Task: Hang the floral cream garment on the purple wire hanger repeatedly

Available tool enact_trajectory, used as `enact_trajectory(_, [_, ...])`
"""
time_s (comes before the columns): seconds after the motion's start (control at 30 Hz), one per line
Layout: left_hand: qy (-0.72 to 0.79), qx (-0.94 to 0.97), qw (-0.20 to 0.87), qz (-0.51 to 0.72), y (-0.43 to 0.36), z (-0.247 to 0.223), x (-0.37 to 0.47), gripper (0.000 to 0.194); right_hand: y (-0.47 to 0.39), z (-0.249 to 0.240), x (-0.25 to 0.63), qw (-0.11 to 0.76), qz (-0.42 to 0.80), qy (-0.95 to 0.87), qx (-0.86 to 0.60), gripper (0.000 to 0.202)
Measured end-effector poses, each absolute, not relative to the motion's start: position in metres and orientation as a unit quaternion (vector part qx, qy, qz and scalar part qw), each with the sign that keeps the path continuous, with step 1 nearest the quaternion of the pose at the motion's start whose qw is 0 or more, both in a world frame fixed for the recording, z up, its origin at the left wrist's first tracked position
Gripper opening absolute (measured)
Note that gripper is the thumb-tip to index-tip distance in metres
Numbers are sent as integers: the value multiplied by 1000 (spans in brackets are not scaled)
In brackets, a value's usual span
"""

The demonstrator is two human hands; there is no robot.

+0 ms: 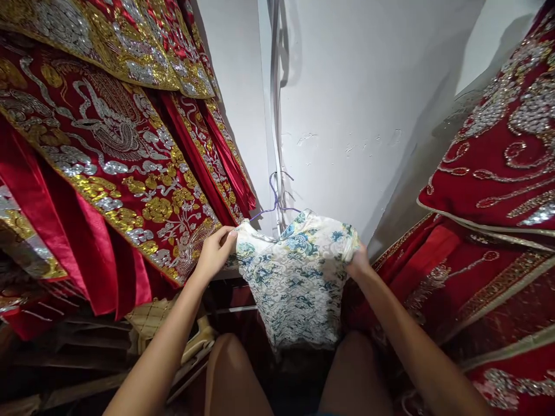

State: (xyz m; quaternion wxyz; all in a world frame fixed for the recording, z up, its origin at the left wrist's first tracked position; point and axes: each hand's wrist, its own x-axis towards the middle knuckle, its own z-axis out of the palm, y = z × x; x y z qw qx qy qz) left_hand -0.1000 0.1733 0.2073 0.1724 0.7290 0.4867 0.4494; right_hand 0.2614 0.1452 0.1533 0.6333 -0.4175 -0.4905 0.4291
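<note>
A white shirt (295, 283) with a blue and green floral pattern hangs in front of me on a purple wire hanger (274, 199). The hanger's hook is beside a thin white vertical pole (274, 104) against the wall. My left hand (215, 252) pinches the shirt's left sleeve edge between thumb and fingers. At the right sleeve, my right hand (358, 261) is closed on the cloth, its fingers partly hidden behind it. The shirt's lower hem hangs between my knees.
Red garments with gold and silver sequins (121, 133) hang at the left. More red beaded garments (498, 190) hang at the right. Behind the shirt is a pale wall (347, 104). Wooden slats (82, 358) and a beige object lie low at the left.
</note>
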Motion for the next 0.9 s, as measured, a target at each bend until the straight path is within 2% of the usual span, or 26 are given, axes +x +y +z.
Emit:
enact_trajectory(0.07, [496,725,168,447,169,207,-101,37,142,154,269,674,461,-426,-389,41])
enact_trajectory(0.2, [488,728,144,458,172,221,-88,39,146,179,275,761,458,-320,-328,33])
enact_trajectory(0.33, [481,734,110,466,184,237,-74,36,138,209,254,740,429,-396,-335,36])
enact_trajectory(0.43, [485,702,106,510,192,234,-69,38,103,220,226,649,443,-501,-362,30])
enact_trajectory(0.5, [460,653,154,581,193,224,-64,46,74,227,211,477,475,-662,-329,28])
enact_trajectory(0.57, [419,578,237,659,191,212,-58,54,53,235,201,283,496,-790,-224,37])
enact_trajectory(0.63, [388,518,300,701,187,205,-49,62,49,237,198,197,486,-832,-179,46])
enact_trajectory(0.7, [337,481,375,717,181,207,-38,66,61,228,199,247,445,-825,-243,46])
enact_trajectory(0.77, [251,440,492,708,173,216,-25,66,81,211,202,350,375,-782,-355,45])
enact_trajectory(0.83, [159,393,614,666,163,228,-12,62,100,191,206,426,321,-725,-436,42])
enact_trajectory(0.9, [111,382,686,609,153,237,-2,60,110,173,210,460,331,-681,-465,36])
